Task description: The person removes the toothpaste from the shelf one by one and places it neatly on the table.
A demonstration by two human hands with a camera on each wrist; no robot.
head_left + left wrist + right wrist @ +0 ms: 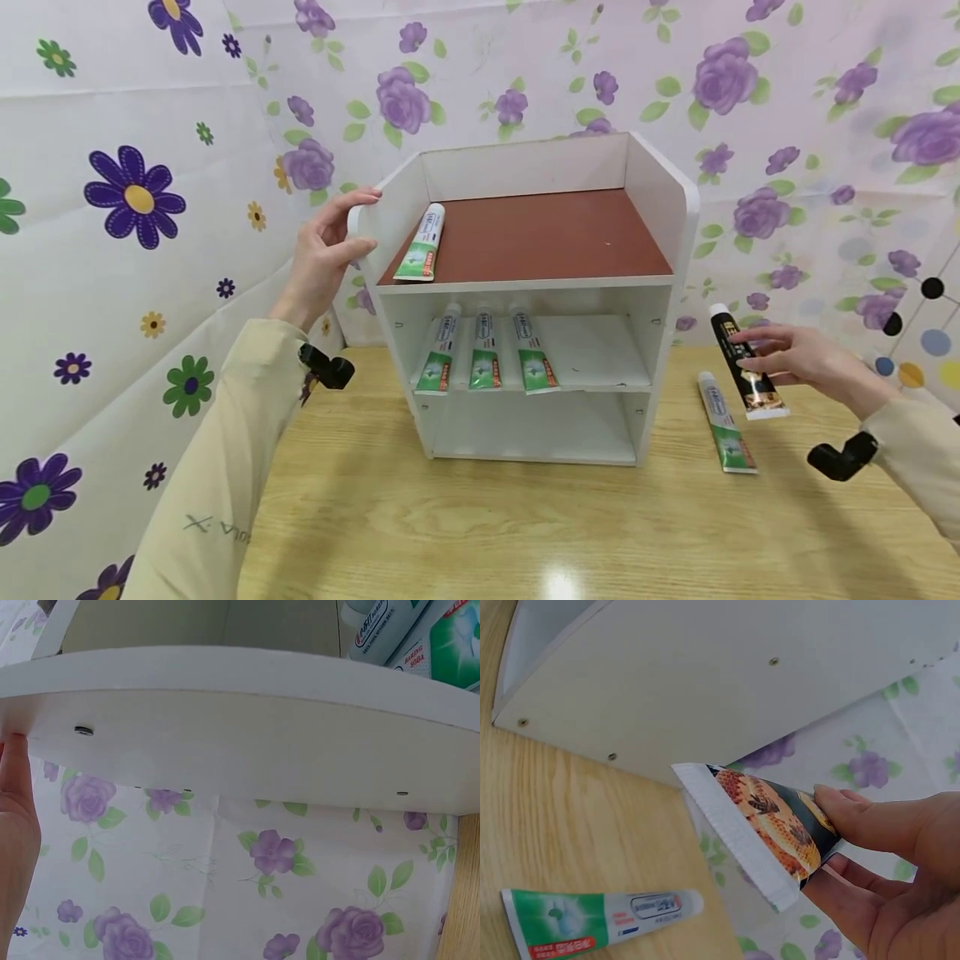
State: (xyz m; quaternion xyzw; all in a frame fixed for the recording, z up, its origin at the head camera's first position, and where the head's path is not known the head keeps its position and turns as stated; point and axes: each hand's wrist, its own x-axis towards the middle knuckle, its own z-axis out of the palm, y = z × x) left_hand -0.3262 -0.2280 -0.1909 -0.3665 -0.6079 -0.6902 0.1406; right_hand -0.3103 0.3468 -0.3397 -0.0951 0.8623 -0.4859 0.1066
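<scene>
At the right of the frame, a glossy black tube with a white cap and honeycomb print [752, 386] is held tilted above a pale wood-grain table [480, 533], clamped between the thumb and fingers of the right hand [817, 362]. A green-and-white toothpaste tube [726, 421] is laid on the table just beside it. At the upper left, a white side panel [397, 208] is touched by the left hand [318, 258], thumb and fingers set apart. One matching tube [423, 246] is placed on the reddish-brown top board [540, 233]; three matching tubes [485, 350] are lined up below, on the white middle shelf [592, 350].
</scene>
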